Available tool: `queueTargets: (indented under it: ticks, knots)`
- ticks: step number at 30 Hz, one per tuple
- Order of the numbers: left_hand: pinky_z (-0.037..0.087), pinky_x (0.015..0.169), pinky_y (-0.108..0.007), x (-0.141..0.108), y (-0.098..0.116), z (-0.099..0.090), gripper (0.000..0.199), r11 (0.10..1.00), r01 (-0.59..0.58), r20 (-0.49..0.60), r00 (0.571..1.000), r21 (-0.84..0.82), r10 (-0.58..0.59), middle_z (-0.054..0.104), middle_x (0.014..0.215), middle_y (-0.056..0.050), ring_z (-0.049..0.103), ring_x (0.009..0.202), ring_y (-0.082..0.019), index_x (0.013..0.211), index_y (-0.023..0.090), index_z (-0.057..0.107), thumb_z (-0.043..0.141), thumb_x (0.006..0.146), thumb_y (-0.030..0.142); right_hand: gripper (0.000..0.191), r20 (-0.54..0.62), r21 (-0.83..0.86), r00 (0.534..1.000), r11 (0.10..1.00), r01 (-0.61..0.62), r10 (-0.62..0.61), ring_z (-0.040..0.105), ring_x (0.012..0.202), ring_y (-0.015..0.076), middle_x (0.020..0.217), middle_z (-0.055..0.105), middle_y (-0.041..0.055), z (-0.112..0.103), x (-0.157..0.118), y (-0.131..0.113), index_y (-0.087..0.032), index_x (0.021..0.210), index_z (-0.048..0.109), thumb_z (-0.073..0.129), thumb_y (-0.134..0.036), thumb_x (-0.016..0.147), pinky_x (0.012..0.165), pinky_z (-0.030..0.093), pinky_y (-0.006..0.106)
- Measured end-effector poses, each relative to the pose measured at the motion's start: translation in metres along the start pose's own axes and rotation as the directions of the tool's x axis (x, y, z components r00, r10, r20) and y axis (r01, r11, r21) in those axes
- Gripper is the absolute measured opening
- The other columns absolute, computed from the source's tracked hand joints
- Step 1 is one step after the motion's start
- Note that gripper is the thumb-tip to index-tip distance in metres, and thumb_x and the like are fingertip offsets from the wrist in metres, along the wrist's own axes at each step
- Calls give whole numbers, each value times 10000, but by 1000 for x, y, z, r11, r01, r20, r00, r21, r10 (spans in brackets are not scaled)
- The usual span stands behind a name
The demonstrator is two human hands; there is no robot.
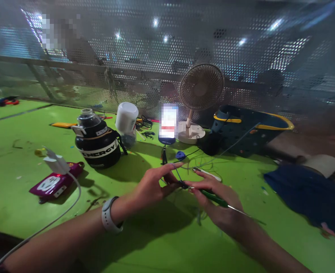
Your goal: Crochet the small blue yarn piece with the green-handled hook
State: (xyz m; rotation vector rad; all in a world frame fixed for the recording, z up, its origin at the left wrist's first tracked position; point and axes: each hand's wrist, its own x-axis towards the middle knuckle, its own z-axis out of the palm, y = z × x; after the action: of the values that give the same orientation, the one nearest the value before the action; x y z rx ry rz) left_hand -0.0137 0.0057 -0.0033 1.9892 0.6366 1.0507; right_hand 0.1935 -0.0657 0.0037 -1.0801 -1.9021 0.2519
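Note:
My right hand [223,201] is closed around a crochet hook [214,198] with a green handle and thin metal ends. Its tip meets a small dark crochet piece [182,184], pinched by my left hand [153,182]. Blue-grey yarn [178,173] runs from the raised left index finger down to that piece. Behind the hands, a strand of yarn stretches over the table toward the basket [238,136]. A small blue crocheted piece [180,154] lies just beyond my fingers, and a white slim tool [213,175] rests behind my right hand.
On the green table [144,242] stand a lit phone [168,123], a fan [201,87], a black jug [99,142] and a white-lidded jar [127,117]. A purple power strip [56,185] with a charger [56,164] sits left; dark blue cloth [312,197] lies right.

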Motion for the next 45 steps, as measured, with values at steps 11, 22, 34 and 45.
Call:
queueTargets:
  ticks: [11, 22, 34, 45]
  knots:
    - [512, 737, -291, -4, 7, 11, 628, 847, 270, 11, 954, -458, -298, 671, 741, -3, 637, 714, -145, 1325, 193, 568, 785, 736, 185, 328, 67, -321, 933, 878, 355, -353, 735, 903, 210, 1086, 764, 81, 7, -1, -7, -229, 1162, 606, 597, -85, 868, 1052, 433, 560]
    - [480, 776, -263, -7, 4, 18, 763, 503, 375, 199, 908, -779, -369, 665, 749, 26, 630, 731, -108, 1360, 229, 529, 840, 669, 136, 303, 94, -435, 879, 775, 458, -467, 703, 979, 185, 1084, 760, 127, 1, -5, -8, -153, 1159, 598, 560, -50, 876, 1108, 362, 507]
    - [479, 770, -217, -2, -1, 11, 666, 296, 483, 406, 868, -824, -286, 673, 709, 38, 644, 690, -78, 1270, 216, 620, 829, 657, 66, 273, 113, -420, 864, 764, 490, -491, 695, 993, 183, 1077, 764, 98, -4, -5, -8, -185, 1134, 621, 584, -69, 890, 1126, 328, 515]
    - [458, 692, -180, 15, -5, -18, 559, 389, 548, 472, 836, -740, -280, 639, 686, 35, 602, 627, -53, 1200, 136, 669, 834, 666, 118, 280, -34, 154, 986, 974, 167, -164, 716, 822, 184, 921, 774, -10, -10, 9, -2, -293, 1011, 694, 674, -84, 825, 1033, 425, 488]
